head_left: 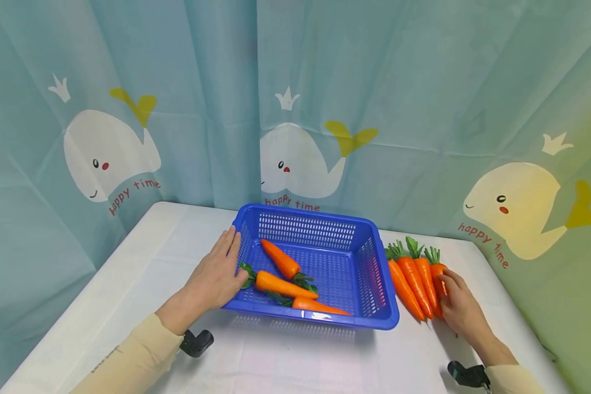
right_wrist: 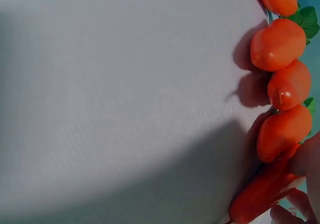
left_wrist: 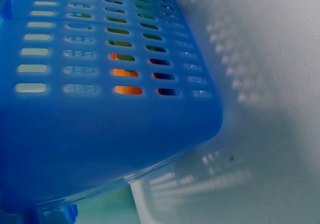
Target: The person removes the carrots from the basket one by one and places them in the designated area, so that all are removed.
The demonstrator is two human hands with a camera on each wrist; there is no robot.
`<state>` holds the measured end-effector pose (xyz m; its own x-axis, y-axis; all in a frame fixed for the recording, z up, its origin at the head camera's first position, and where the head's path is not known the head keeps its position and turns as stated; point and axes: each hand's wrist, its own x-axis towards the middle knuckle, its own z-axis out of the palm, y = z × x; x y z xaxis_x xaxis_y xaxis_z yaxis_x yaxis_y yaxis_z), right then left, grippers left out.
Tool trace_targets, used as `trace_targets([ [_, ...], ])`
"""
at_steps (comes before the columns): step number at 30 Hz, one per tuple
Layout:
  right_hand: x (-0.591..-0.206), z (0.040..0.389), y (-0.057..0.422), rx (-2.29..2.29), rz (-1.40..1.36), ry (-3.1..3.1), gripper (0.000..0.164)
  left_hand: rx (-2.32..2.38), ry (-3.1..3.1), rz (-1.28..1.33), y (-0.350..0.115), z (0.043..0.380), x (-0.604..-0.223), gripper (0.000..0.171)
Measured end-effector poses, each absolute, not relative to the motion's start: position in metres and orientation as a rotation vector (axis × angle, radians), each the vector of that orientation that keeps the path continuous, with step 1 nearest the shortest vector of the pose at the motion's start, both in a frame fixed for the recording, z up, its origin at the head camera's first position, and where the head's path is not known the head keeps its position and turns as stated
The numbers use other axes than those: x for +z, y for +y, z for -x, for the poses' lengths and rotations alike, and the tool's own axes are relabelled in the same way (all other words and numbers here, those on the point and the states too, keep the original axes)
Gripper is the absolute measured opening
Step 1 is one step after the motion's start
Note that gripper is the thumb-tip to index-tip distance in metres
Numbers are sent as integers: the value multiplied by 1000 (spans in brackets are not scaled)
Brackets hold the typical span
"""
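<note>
A blue plastic basket with slotted walls stands mid-table, with 3 orange carrots inside, among them a carrot lying aslant behind the others. My left hand rests on the basket's left rim, fingers straight along it and thumb reaching over the inner side. To the right of the basket, several leafy-topped carrots lie side by side in a row. My right hand pinches the outermost carrot between thumb and fingers. Part of that carrot is hidden behind the hand in the head view.
A white cloth covers the table. Behind and beside it hangs a teal curtain with whale prints. The basket's right wall stands close to the row of carrots. Dark wrist devices sit near both sleeves.
</note>
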<state>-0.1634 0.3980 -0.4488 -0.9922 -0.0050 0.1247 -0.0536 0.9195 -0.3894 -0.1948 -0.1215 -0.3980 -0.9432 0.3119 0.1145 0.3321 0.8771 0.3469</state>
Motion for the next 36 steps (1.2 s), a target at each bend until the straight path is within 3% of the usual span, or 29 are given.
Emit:
trace_targets([
  [25, -444, 151, 381, 622, -26, -2950, 56, -558, -2976, 526, -121, 194, -398, 75],
  [36, -431, 154, 382, 536, -48, -2726, 45, -572, -2979, 518, -122, 195, -398, 75],
])
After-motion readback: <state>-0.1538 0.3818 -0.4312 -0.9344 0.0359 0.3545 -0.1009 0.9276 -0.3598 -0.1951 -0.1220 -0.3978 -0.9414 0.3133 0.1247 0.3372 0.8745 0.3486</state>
